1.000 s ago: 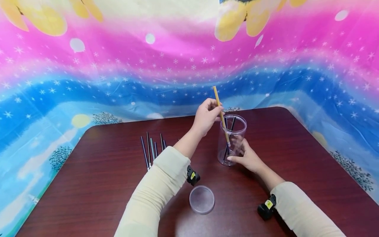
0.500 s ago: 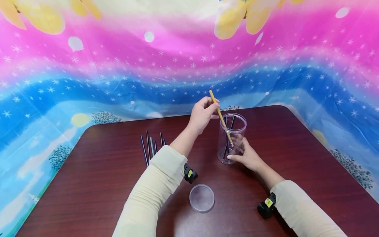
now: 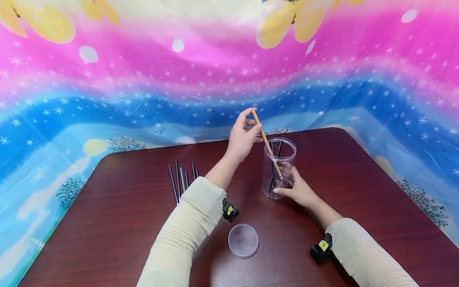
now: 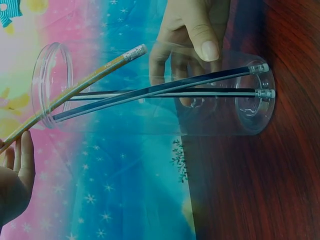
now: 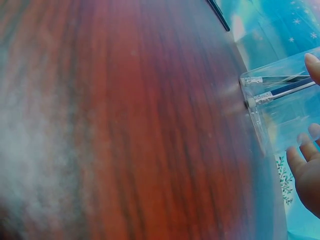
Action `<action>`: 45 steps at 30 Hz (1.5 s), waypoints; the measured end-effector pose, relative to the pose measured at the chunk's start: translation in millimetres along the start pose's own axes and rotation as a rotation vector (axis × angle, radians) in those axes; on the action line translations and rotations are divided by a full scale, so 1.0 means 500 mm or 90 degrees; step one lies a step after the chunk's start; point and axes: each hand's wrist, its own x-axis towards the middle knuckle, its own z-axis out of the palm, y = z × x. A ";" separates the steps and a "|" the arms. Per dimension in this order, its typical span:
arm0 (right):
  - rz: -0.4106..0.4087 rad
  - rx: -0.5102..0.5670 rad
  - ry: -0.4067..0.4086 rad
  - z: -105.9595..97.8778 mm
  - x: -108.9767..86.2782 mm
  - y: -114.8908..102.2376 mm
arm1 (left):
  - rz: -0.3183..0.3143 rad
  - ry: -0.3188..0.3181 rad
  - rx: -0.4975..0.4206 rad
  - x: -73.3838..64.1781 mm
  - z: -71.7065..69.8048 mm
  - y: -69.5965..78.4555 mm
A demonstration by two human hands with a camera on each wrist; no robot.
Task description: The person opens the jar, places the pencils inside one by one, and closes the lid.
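Observation:
My left hand (image 3: pixel 241 137) pinches a yellow pencil (image 3: pixel 264 137) near its upper end, the index finger reaching to its tip. The pencil slants through the mouth of a clear plastic jar (image 3: pixel 266 171), eraser end downward. In the left wrist view that eraser end (image 4: pixel 135 52) hangs inside, well above the jar's bottom. Two dark pencils (image 4: pixel 200 81) stand crossed in the jar, erasers down. Around the lower part of the upright jar curl the thumb and fingers of my right hand (image 3: pixel 298 189). Its fingers (image 5: pixel 302 155) appear at the edge of the right wrist view.
A round clear lid (image 3: pixel 243 240) lies on the dark red wooden table (image 3: pixel 118 223), in front of the jar. Several pencils (image 3: pixel 181 179) lie to the left, partly hidden by my left sleeve (image 3: pixel 193 219). A patterned cloth (image 3: pixel 201 91) hangs behind the table.
My left hand has shifted slightly left, and its index finger has stretched up to the yellow pencil's top end. The pencil tilts more and its eraser end moved right. The right hand stays put.

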 end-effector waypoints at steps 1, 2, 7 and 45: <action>0.001 -0.003 0.000 0.002 -0.002 -0.005 | 0.006 0.004 0.004 0.000 0.000 -0.002; 0.003 -0.005 0.000 0.004 -0.003 -0.009 | 0.013 0.008 0.007 0.000 0.001 -0.005; -0.003 -0.006 0.000 0.004 -0.002 0.002 | 0.036 0.012 0.008 -0.002 0.006 -0.009; -0.024 -0.020 0.015 -0.006 0.007 0.044 | -0.020 -0.037 0.055 -0.018 -0.004 -0.040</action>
